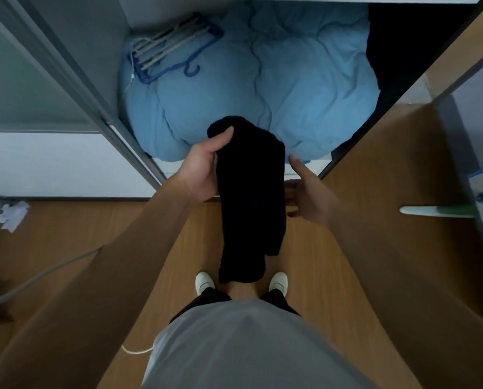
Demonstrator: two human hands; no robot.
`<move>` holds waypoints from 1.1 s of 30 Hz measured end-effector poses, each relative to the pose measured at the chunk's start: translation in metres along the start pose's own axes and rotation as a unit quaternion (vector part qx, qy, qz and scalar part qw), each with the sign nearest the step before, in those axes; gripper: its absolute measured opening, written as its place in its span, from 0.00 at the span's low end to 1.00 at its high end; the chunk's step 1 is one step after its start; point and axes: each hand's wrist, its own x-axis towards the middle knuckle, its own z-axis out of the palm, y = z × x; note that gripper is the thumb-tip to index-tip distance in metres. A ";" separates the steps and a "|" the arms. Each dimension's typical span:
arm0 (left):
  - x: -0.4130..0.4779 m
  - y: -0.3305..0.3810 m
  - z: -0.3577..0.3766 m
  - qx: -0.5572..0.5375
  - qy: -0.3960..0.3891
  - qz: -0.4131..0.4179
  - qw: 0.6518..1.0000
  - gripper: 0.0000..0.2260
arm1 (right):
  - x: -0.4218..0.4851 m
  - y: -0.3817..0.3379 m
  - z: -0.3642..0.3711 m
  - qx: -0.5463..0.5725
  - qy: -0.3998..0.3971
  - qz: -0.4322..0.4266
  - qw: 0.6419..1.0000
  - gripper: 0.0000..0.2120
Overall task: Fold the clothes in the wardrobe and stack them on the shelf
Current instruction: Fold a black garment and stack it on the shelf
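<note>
A black garment (pixel 250 197) hangs folded lengthwise in front of the open wardrobe, its lower end dangling above my feet. My left hand (pixel 205 171) grips its upper part, thumb over the top edge. My right hand (pixel 307 193) is beside the garment on the right, fingers spread and relaxed, its fingertips hidden behind the cloth edge. Behind them, a bulky light-blue duvet (pixel 276 88) fills the wardrobe's bottom shelf.
A stack of blue and grey hangers (pixel 173 49) lies on the duvet at the back left. Dark clothes (pixel 403 43) hang at the wardrobe's right side. A wooden door (pixel 403 169) stands open on the right. Crumpled white paper (pixel 13 214) lies on the floor at the left.
</note>
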 end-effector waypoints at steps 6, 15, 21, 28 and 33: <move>-0.003 0.014 0.012 -0.083 -0.061 0.028 0.994 0.16 | -0.002 -0.018 0.003 0.018 -0.039 -0.049 0.998 0.38; -0.001 0.032 0.014 -0.056 0.000 0.041 0.998 0.16 | -0.005 -0.028 0.002 0.124 -0.035 -0.206 0.970 0.19; 0.005 0.041 -0.001 0.046 0.114 -0.040 0.992 0.14 | -0.023 -0.058 -0.030 0.178 0.012 -0.263 0.948 0.19; 0.009 0.039 0.027 0.016 0.082 -0.081 0.993 0.12 | -0.013 -0.005 -0.008 -0.027 -0.084 -0.145 0.985 0.26; 0.012 0.040 0.023 0.029 0.091 -0.089 0.991 0.14 | -0.006 0.003 0.025 0.042 0.016 -0.247 0.968 0.14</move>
